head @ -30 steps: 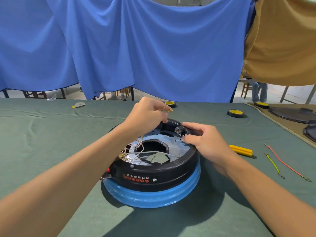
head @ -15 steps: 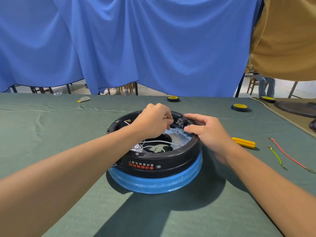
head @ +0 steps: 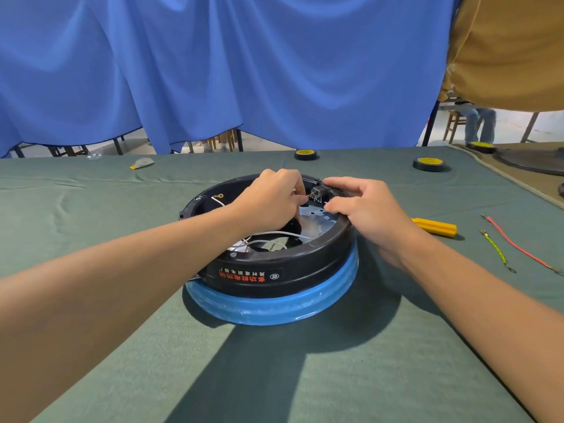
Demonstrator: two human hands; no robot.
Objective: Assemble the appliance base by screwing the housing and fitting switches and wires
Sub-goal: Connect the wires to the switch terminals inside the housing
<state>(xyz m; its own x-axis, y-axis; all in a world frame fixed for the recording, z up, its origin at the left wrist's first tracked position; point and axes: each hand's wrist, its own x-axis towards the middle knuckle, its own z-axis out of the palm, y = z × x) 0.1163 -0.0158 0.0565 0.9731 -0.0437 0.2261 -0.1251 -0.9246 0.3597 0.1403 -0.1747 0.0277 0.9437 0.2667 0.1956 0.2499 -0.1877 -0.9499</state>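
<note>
The counter [head: 76, 227] is covered with a green cloth, and both forearms reach across it from the near edge. The appliance base [head: 299, 288] stands at the counter's centre: a black housing [head: 305, 261] seated on a blue ring [head: 274, 309], with a printed label [head: 244, 274] on the near wall. Inside the housing, loose white wires [head: 274, 235] lie looped over a bright metal plate [head: 314, 218]. The left hand [head: 268, 199] is inside the housing toward the far rim; its grip is pressed together, pinching a small brass terminal [head: 310, 195] held just beside the switch [head: 319, 192]. The switch is a small black block set against the inner far wall. The right hand [head: 366, 209] clasps the rim just to the right of the switch; its grip is curled round the housing, thumb on the inside and fingers over the outer wall. A second white lead with a ring terminal [head: 218, 196] rests against the far-left inner wall. To the right of the base lie a yellow tool handle [head: 435, 229], partly hidden by the right wrist, then a green-yellow wire [head: 496, 250] and a red wire [head: 518, 242]. Farther back, two tape rolls [head: 306, 154] [head: 428, 163] sit flat on the cloth, and a small grey item [head: 142, 162] lies at far left. A blue curtain [head: 244, 71] hangs behind the counter, with a tan cloth [head: 503, 50] at right.
</note>
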